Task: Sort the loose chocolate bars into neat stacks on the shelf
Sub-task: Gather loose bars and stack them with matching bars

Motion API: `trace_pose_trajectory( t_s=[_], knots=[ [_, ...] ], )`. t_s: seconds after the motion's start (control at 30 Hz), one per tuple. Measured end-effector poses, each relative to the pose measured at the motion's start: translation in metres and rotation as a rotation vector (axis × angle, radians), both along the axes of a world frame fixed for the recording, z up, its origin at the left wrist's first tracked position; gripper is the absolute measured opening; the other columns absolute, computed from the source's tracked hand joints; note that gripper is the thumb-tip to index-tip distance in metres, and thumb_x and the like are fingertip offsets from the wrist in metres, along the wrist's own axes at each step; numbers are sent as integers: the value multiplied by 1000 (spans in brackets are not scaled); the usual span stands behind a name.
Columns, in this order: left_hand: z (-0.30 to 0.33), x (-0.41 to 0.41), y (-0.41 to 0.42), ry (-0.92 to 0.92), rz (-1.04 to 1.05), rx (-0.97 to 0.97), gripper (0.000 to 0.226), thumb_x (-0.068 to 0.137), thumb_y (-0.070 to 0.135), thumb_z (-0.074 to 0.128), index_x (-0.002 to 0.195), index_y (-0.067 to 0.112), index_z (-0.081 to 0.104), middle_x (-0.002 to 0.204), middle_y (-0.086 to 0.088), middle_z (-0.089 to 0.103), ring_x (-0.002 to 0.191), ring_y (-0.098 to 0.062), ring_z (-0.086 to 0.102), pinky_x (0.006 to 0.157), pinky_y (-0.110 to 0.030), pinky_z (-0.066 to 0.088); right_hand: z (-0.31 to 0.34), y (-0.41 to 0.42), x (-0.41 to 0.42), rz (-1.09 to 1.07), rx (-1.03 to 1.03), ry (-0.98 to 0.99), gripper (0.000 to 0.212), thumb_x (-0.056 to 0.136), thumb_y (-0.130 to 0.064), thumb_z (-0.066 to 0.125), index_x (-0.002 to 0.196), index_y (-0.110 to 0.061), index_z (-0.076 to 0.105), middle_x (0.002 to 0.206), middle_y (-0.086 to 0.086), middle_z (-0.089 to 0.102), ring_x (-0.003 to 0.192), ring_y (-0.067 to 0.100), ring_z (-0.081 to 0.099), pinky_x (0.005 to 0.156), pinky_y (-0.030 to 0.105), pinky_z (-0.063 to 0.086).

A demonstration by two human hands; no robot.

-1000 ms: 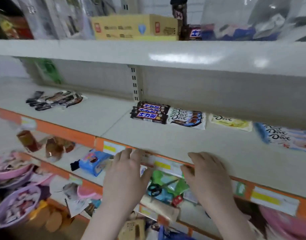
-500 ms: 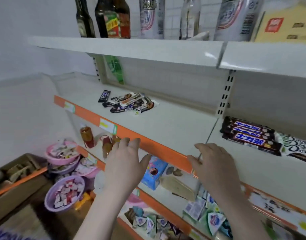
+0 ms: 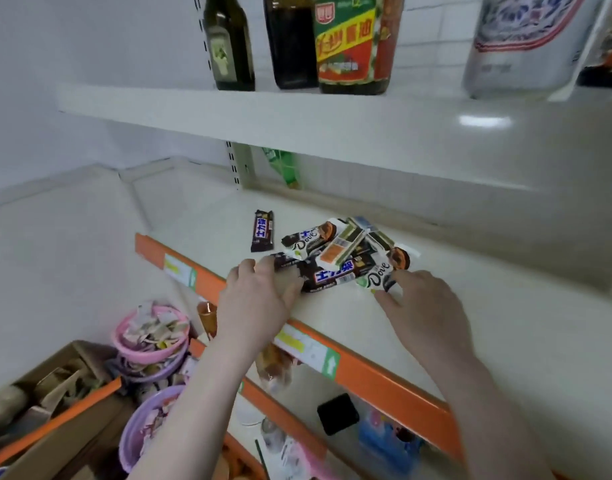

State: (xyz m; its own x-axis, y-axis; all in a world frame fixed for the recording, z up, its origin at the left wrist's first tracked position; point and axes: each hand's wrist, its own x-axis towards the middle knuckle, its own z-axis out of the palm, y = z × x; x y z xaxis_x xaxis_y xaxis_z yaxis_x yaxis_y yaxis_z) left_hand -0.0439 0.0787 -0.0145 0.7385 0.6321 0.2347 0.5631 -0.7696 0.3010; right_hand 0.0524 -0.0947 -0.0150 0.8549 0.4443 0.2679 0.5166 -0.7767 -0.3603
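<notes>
White shelf with orange front edge across the middle of the frame, from centre left down to lower right. Above it, an upper shelf with dark bottles at the top of the frame. Pink and purple bowls at lower left, below the shelf.

At the centre of the frame, on the shelf near its front edge: a loose pile of chocolate bars, crossed one over another, not yet stacked. One single dark bar just beside the pile, on its left, apart from it.

Left hand at the left end of the pile, fingers curled round the end of a dark bar with blue lettering. Right hand at the right end, fingertips touching the white Dove bar, fingers fairly straight, no clear grip visible.

Probably light, flat and stiff enough to lift by one end, yet breakable if bent. Glossy wrappers, likely slippery, so sliding in a stack is a risk. Better taken by the long edges, near the middle, thumb against fingers, not by the crimped wrapper ends, which are soft and can fold.
</notes>
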Motion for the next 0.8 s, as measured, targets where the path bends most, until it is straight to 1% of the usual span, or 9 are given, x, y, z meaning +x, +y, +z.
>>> trace_pose_trajectory(
  t_s=[0.07,0.17,0.27,0.4,0.47,0.57,0.7,0.77,0.8],
  knots=[
    [-4,15,26,-21,-10,-6,64,87,55,47,133,11,41,127,-15,49,119,-35,43,99,-40,34,-1,20,6,-28,-1,18,35,91,-40,41,115,-18,55,108,5,58,96,24,51,79,34,41],
    [-8,40,60,-31,-16,12,64,87,53,48,130,6,42,122,-21,50,115,-38,45,95,-43,36,-6,46,14,-103,-31,60,43,92,-43,40,125,-17,47,119,10,53,105,29,49,85,37,41],
    [-10,66,93,-31,-34,-25,66,87,54,47,131,5,40,121,-25,50,117,-38,44,96,-44,36,-7,72,23,-201,-78,96,45,92,-46,38,123,-14,47,123,12,50,112,32,46,88,40,42],
    [-13,100,131,78,-58,-114,70,88,58,42,131,4,36,127,-25,47,121,-38,42,98,-46,35,-7,99,32,-260,-133,156,47,92,-51,35,121,-16,47,124,14,49,118,34,42,93,44,38],
    [-14,115,145,122,-70,-176,70,87,61,40,128,4,38,125,-23,50,118,-38,45,96,-45,36,-9,106,34,-289,-147,164,48,91,-52,35,119,-16,49,124,13,50,118,34,42,95,44,37],
    [-21,131,154,157,-115,-215,74,86,62,41,129,3,37,127,-20,51,118,-38,45,95,-44,37,-13,107,35,-314,-139,154,47,90,-54,37,119,-20,52,124,10,52,118,31,43,95,42,36],
    [-26,144,153,106,-148,-219,70,81,60,51,124,6,40,125,-16,51,118,-35,44,91,-41,36,-17,102,38,-311,11,151,41,88,-44,49,119,-18,55,116,13,54,111,31,47,91,39,41],
    [-27,152,151,62,-185,-258,65,78,55,58,117,5,43,116,-14,53,112,-35,46,85,-39,38,-18,98,40,-319,100,149,35,89,-32,52,118,-14,56,114,15,54,110,31,47,90,38,41],
    [-25,155,150,52,-196,-310,62,76,53,63,112,5,45,107,-12,54,108,-34,48,80,-37,39,-19,97,42,-327,126,145,32,89,-26,51,118,-13,57,114,16,54,111,32,46,90,37,40]
  ],
)
